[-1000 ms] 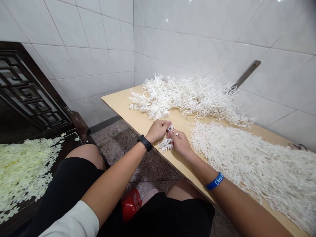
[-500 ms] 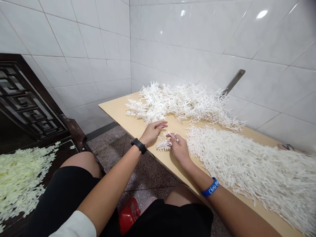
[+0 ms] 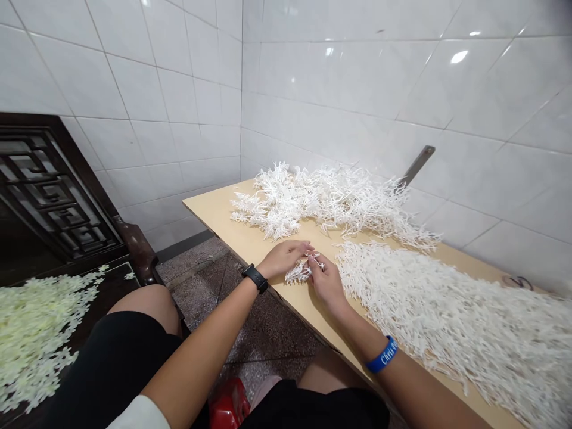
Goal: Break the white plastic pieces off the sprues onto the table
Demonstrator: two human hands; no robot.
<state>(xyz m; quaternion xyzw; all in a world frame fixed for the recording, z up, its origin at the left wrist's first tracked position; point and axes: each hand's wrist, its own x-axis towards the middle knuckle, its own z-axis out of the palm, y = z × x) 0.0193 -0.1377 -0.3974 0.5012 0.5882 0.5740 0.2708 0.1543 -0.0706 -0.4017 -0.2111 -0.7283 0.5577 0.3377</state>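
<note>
My right hand (image 3: 328,280) pinches a small white plastic sprig (image 3: 300,271) near the front edge of the pale wooden table (image 3: 214,205). My left hand (image 3: 286,257), with a black watch on the wrist, has its fingers closed on the top of the same sprig. Just behind my hands lies a tangled pile of white branched pieces (image 3: 313,199). A long heap of white sprigs (image 3: 451,310) spreads along the table to the right of my right hand.
White tiled walls close in the table at the back and left. A dark carved wooden bench (image 3: 58,190) stands at left, with pale yellow plastic flowers (image 3: 31,328) heaped on it. A red object (image 3: 227,405) sits on the floor between my knees.
My left hand, lifted off and open half a second ago, has come back onto the sprig. The view has tilted up a little.
</note>
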